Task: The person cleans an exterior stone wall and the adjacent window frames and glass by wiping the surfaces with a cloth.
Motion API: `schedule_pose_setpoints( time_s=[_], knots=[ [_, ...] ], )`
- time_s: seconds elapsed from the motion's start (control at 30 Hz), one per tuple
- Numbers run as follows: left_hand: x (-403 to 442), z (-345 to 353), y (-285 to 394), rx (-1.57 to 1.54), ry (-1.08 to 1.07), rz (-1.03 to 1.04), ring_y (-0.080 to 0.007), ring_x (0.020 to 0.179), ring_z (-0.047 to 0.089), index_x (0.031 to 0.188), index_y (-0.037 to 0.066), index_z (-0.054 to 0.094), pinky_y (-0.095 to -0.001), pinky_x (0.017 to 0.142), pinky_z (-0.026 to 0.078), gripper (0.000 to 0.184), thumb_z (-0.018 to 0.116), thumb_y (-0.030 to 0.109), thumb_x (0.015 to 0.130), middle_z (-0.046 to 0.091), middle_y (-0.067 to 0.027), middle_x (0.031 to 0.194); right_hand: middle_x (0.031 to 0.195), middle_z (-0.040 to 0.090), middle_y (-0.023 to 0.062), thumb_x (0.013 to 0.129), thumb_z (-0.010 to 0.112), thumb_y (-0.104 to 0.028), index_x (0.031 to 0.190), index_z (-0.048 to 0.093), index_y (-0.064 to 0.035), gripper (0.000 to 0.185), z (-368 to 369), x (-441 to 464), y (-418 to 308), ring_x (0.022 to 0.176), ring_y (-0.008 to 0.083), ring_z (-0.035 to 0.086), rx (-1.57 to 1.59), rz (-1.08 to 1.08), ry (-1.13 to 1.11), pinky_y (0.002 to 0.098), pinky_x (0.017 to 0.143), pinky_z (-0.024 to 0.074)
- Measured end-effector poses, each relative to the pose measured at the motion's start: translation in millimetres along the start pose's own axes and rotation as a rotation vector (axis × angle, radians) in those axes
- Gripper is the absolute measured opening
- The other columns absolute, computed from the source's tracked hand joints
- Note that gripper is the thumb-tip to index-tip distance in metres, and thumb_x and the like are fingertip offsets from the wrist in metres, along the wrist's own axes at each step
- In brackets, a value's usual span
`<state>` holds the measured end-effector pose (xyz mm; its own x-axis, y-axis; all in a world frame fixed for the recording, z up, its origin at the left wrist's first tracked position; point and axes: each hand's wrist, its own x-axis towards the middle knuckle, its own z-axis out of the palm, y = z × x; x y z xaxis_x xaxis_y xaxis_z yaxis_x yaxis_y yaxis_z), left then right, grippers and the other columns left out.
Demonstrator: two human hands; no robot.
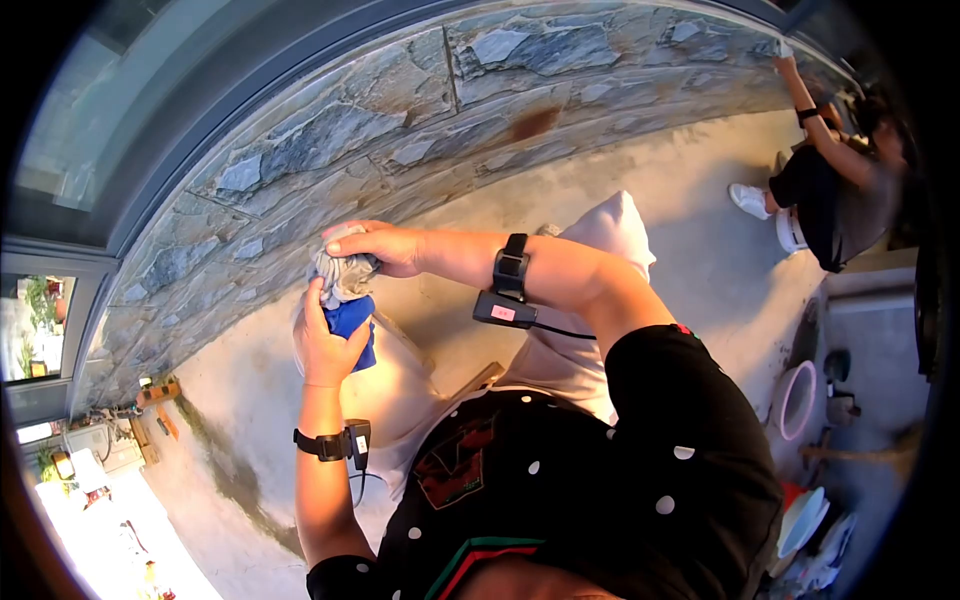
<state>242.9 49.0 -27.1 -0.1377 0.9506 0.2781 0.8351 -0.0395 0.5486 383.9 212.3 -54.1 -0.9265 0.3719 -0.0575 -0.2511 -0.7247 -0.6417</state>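
A crumpled grey-white cloth (345, 277) is bunched up between my two hands, in front of the stone wall. My right hand (375, 247) is closed over its top, with the thumb lying across the folds. From below, my left hand (332, 340) grips a bright blue cloth (349, 318) that touches the underside of the grey one. Whether the two cloths are one piece, I cannot tell. Some of my fingers are hidden behind the bundle. Both wrists wear black straps with small boxes and cables.
A rough stone wall (400, 120) curves across the front, below a window frame. Another person (830, 190) sits at the far right, one arm raised to the wall. A pink-rimmed basin (795, 400) and other household items stand at the right. Bright light falls at lower left.
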Motion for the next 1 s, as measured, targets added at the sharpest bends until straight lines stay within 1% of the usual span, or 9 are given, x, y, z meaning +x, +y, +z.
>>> schedule_pose_setpoints(
  time_s=[0.13, 0.27, 0.33, 0.4, 0.5, 0.57, 0.77, 0.9, 1.0],
  knots=[
    [3.3, -6.0, 8.1, 0.082, -0.012, 0.052, -0.0418, 0.102, 0.063, 0.147, 0.005, 0.034, -0.0463, 0.089, 0.051, 0.094, 0.081, 0.02, 0.067, 0.064, -0.024, 0.113, 0.108, 0.067, 0.0099, 0.081, 0.074, -0.005, 0.127, 0.052, -0.0041, 0.051, 0.1, -2.0, -23.2, 0.1, 0.0184, 0.066, -0.171, -0.053, 0.16, 0.0357, 0.09, 0.0533],
    [0.2, -8.6, 9.6, -0.168, 0.05, -0.054, -0.0348, 0.1, 0.066, 0.143, 0.006, 0.042, -0.0429, 0.09, 0.052, 0.084, 0.078, 0.015, 0.069, 0.067, -0.0173, 0.112, 0.109, 0.066, 0.0111, 0.078, 0.076, -0.003, 0.129, 0.05, 0.0, 0.057, -12.8, -5.0, -64.8, 0.1, 0.0181, 0.066, -0.071, -0.217, 0.246, 0.034, 0.089, 0.0541],
    [-1.7, -12.6, 5.6, -0.132, 0.058, -0.016, -0.0339, 0.1, 0.066, 0.14, 0.006, 0.045, -0.0421, 0.09, 0.052, 0.079, 0.078, 0.014, 0.069, 0.067, -0.0161, 0.111, 0.115, 0.063, 0.0128, 0.077, 0.078, -0.007, 0.137, 0.043, 0.0046, 0.07, -19.5, -9.2, -96.9, 0.102, 0.019, 0.064, -0.408, -0.627, 0.553, 0.0337, 0.09, 0.0529],
    [-3.9, -16.6, -0.7, -0.05, 0.052, 0.042, -0.0319, 0.099, 0.066, 0.134, 0.006, 0.05, -0.0405, 0.089, 0.052, 0.07, 0.077, 0.012, 0.069, 0.068, -0.0138, 0.11, 0.116, 0.062, 0.0151, 0.069, 0.082, -0.012, 0.14, 0.04, 0.0048, 0.085, -19.9, -35.6, -145.8, 0.107, 0.0239, 0.061, -1.221, -1.0, 0.797, 0.0337, 0.094, 0.0491],
    [-6.0, -19.2, -7.9, 0.017, 0.078, 0.037, -0.0348, 0.095, 0.065, 0.122, 0.009, 0.056, -0.0431, 0.084, 0.052, 0.059, 0.078, 0.016, 0.067, 0.067, -0.0123, 0.107, 0.131, 0.051, 0.0221, 0.074, 0.079, -0.01, 0.141, 0.038, 0.0029, 0.08, -61.3, -50.5, -183.5, 0.12, 0.0384, 0.049, -1.712, -1.512, 1.114, 0.0425, 0.104, 0.04],
    [-5.7, -21.7, -7.0, -0.026, 0.087, 0.005, -0.0358, 0.095, 0.065, 0.114, 0.009, 0.059, -0.0435, 0.083, 0.052, 0.052, 0.079, 0.017, 0.067, 0.066, -0.013, 0.105, 0.137, 0.047, 0.0246, 0.076, 0.075, -0.007, 0.142, 0.038, 0.003, 0.076, -80.4, -50.2, -182.1, 0.131, 0.0458, 0.039, -1.685, -1.443, 1.322, 0.049, 0.11, 0.0325],
    [-7.1, -26.9, -7.0, -0.002, 0.112, 0.015, -0.0368, 0.094, 0.064, 0.114, 0.008, 0.058, -0.044, 0.082, 0.053, 0.052, 0.079, 0.019, 0.068, 0.066, -0.0138, 0.104, 0.153, 0.034, 0.0232, 0.072, 0.073, -0.005, 0.143, 0.041, -0.0075, 0.079, -68.5, 7.3, -134.1, 0.145, 0.0494, 0.02, -1.716, -1.383, 0.967, 0.0625, 0.113, 0.0204],
    [-4.7, -26.3, -4.1, 0.023, 0.101, 0.007, -0.0361, 0.093, 0.065, 0.113, 0.008, 0.059, -0.0438, 0.081, 0.053, 0.051, 0.079, 0.02, 0.068, 0.066, -0.0136, 0.105, 0.156, 0.037, 0.0054, 0.083, 0.063, -0.013, 0.133, 0.055, -0.0209, 0.051, -26.6, 64.7, -101.4, 0.146, 0.0287, 0.03, -2.135, -1.273, 0.668, 0.0667, 0.112, 0.0157],
    [-0.4, -26.8, 1.0, -0.005, 0.094, -0.044, -0.0359, 0.09, 0.067, 0.112, 0.008, 0.059, -0.0429, 0.079, 0.054, 0.05, 0.08, 0.021, 0.069, 0.067, -0.0132, 0.103, 0.154, 0.039, 0.0021, 0.088, 0.057, -0.019, 0.127, 0.058, -0.022, 0.04, -10.2, 81.1, -94.2, 0.146, 0.0244, 0.032, -2.274, -1.215, 0.525, 0.0684, 0.111, 0.017]
  ],
)
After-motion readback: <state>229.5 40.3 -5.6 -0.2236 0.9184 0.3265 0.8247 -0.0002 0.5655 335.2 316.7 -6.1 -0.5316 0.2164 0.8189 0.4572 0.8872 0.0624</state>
